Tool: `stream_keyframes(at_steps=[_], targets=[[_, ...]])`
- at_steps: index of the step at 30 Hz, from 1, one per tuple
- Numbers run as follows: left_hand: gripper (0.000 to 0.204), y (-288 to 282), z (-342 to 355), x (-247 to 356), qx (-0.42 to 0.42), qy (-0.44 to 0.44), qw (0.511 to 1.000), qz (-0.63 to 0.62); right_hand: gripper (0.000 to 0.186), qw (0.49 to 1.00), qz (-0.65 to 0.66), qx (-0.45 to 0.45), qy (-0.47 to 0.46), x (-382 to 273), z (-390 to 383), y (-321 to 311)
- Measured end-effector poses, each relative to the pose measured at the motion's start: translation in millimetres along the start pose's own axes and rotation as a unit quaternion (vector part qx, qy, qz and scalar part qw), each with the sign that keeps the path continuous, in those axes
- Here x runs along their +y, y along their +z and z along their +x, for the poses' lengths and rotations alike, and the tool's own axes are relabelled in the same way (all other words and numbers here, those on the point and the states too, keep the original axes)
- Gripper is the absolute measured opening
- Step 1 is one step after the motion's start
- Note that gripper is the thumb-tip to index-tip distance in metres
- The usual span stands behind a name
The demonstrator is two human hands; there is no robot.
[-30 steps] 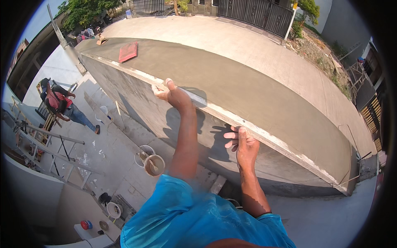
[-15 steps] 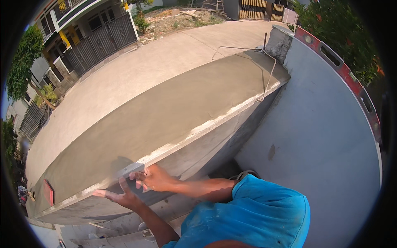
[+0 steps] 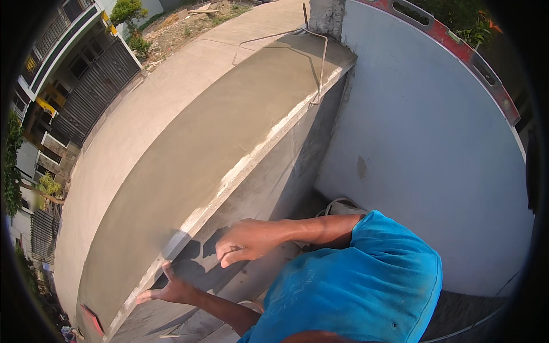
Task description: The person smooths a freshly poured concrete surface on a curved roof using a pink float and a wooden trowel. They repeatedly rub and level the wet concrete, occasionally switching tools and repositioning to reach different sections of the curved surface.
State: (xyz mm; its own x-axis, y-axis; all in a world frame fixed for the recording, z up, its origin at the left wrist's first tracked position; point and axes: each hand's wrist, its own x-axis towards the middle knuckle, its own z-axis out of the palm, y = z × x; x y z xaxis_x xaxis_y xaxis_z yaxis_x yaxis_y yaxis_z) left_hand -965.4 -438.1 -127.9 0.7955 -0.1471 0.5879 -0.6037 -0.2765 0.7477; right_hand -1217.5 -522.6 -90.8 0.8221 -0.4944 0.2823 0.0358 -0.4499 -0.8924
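- The left hand (image 3: 171, 290), fingers spread and holding nothing, presses on the pale front edge of the ledge (image 3: 189, 171), near its left end.
- The right hand (image 3: 247, 241), empty with fingers loosely curled, hovers just beside that edge.
- A bent wire (image 3: 320, 51) lies on the far right corner.

Shirt: bright blue short-sleeved shirt (image 3: 366, 286), cloth slightly creased, lower right of the frame.
Forearms: bare, no gloves.
Wrists: no watch or bands.
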Motion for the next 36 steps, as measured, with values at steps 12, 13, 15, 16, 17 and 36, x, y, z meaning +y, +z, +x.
stream_keyframes(at_steps=[12,13,15,16,17,36], targets=[[0.128,-1,-9,29,-0.001,-0.057,0.998,0.027,0.030,0.728,-0.072,0.667,0.140,16,-121,-199],[0.126,-1,-9,19,0.014,-0.055,0.998,0.022,0.030,0.730,-0.074,0.666,0.133,19,-114,-202],[0.121,3,-9,3,0.031,-0.050,0.998,0.014,0.029,0.729,-0.077,0.669,0.126,23,-108,-204],[0.119,2,-9,7,0.034,-0.050,0.998,0.011,0.029,0.729,-0.061,0.671,0.122,23,-107,-204],[0.117,1,-11,12,0.033,-0.056,0.998,0.007,0.029,0.734,-0.038,0.669,0.105,24,-105,-204],[0.105,-2,-27,36,0.031,-0.099,0.994,-0.026,0.030,0.735,-0.004,0.678,-0.010,32,-91,-196]])
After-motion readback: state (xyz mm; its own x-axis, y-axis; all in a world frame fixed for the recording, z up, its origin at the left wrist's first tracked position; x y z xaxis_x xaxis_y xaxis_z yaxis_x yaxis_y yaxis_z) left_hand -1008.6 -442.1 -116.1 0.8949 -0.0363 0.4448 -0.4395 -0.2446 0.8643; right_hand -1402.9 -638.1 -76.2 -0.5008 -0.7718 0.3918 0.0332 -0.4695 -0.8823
